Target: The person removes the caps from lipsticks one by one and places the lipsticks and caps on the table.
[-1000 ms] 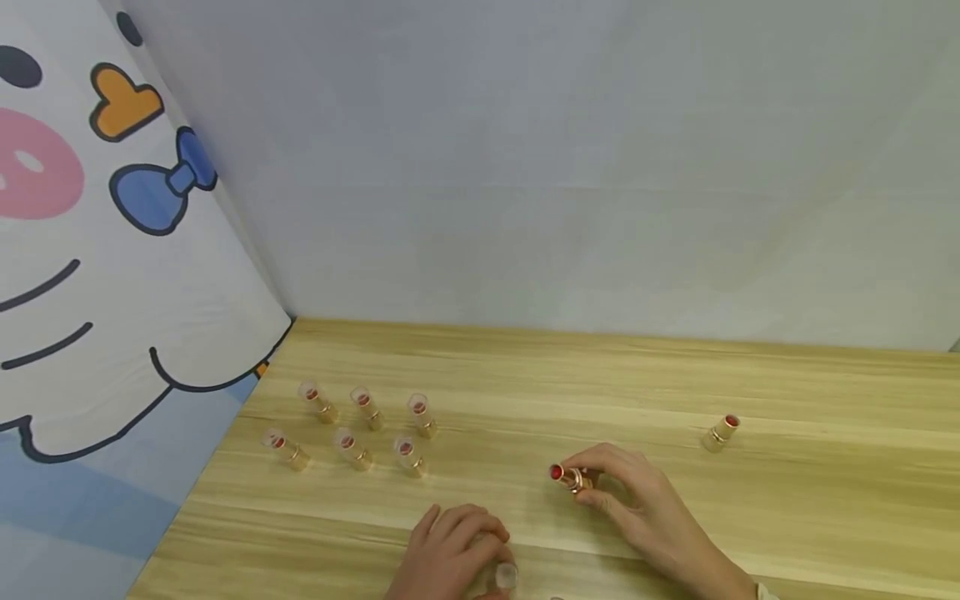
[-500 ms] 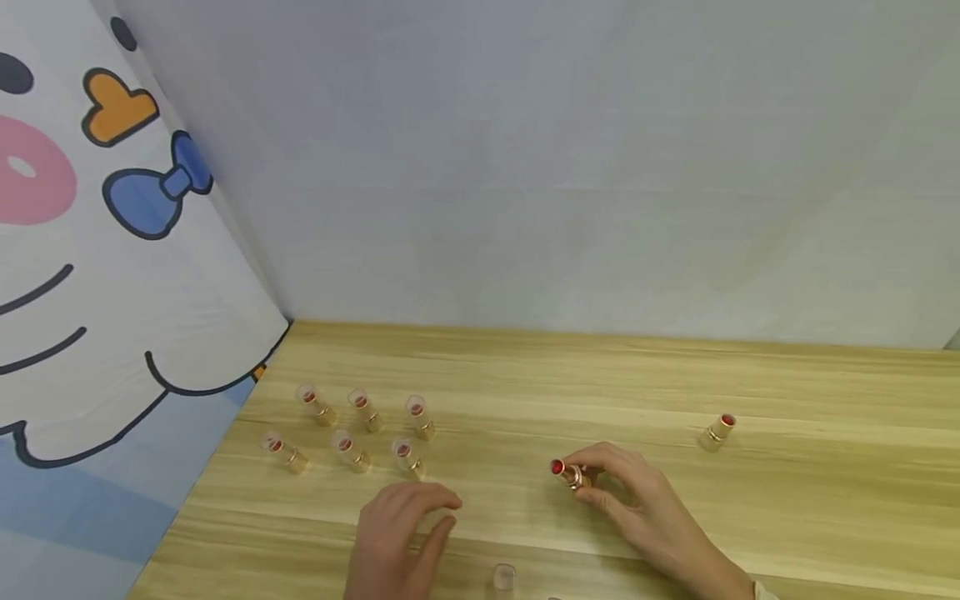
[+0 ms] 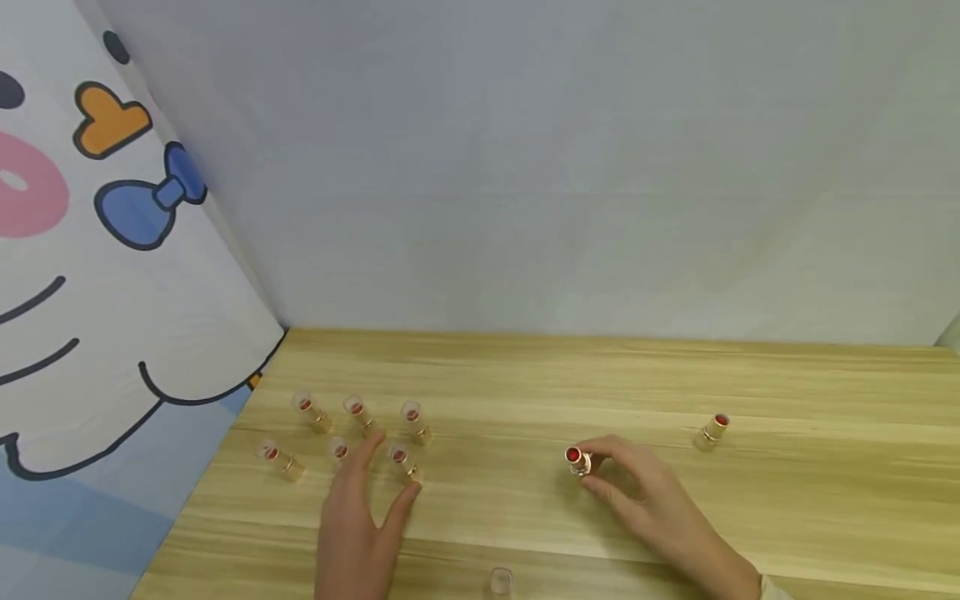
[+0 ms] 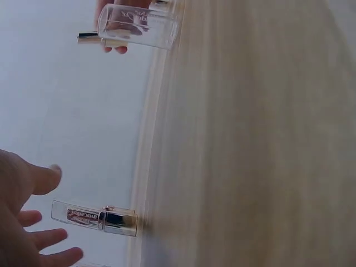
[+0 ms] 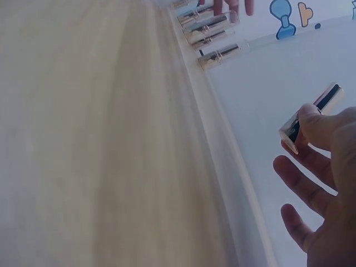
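My right hand (image 3: 648, 496) pinches an uncapped lipstick (image 3: 577, 461) between thumb and index finger, its red tip tilted upward. The right wrist view shows its gold tube (image 5: 328, 100) raised over the table, the other fingers spread. At the left, my left hand (image 3: 356, 521) is over the group of capped lipsticks, thumb and index finger apart. Its thumb tip is right at the base of the front right lipstick (image 3: 406, 464); the hand partly hides the front middle one (image 3: 341, 451). In the left wrist view, a capped lipstick (image 4: 94, 217) stands just beyond the left hand's fingers.
A loose clear cap (image 3: 501, 581) stands on the wooden table (image 3: 570, 533) near the front. Another uncapped lipstick (image 3: 712, 432) stands at the right. Several capped lipsticks form two rows at the left, beside a cartoon-printed cloth (image 3: 202, 308). A pale cloth wall (image 3: 600, 208) rises behind.
My left hand has left the clear cap and moved left and away from me to the capped lipsticks, its fingers parting. The right hand has turned the lipstick's tip more upright.
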The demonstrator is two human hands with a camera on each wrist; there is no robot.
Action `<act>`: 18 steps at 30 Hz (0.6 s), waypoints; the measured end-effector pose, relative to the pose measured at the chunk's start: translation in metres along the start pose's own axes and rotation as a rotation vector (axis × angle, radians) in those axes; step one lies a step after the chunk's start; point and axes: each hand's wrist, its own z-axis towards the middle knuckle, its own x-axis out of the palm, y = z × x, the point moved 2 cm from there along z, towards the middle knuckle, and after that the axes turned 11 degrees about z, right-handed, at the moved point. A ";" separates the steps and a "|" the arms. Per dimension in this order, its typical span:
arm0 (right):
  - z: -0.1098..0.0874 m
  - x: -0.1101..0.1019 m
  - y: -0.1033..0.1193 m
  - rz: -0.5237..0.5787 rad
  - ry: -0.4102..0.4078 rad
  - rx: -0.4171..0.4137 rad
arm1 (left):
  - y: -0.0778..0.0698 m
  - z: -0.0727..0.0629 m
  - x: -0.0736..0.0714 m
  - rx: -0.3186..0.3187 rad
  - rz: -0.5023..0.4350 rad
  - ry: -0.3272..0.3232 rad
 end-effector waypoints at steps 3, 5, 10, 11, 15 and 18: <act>-0.001 -0.007 -0.003 -0.028 -0.010 0.048 | 0.001 0.003 0.004 -0.082 -0.013 0.161; -0.002 -0.011 -0.006 -0.050 -0.028 0.070 | 0.003 0.004 0.006 -0.120 -0.013 0.239; -0.005 -0.020 -0.015 -0.083 -0.065 0.137 | 0.006 0.007 0.012 -0.158 -0.018 0.334; -0.006 -0.021 -0.018 -0.092 -0.069 0.150 | 0.007 0.008 0.013 -0.159 -0.022 0.339; -0.009 -0.024 -0.027 -0.141 -0.074 0.186 | 0.008 0.010 0.017 -0.130 -0.015 0.316; -0.011 -0.025 -0.032 -0.182 -0.077 0.188 | 0.009 0.012 0.018 -0.109 0.017 0.305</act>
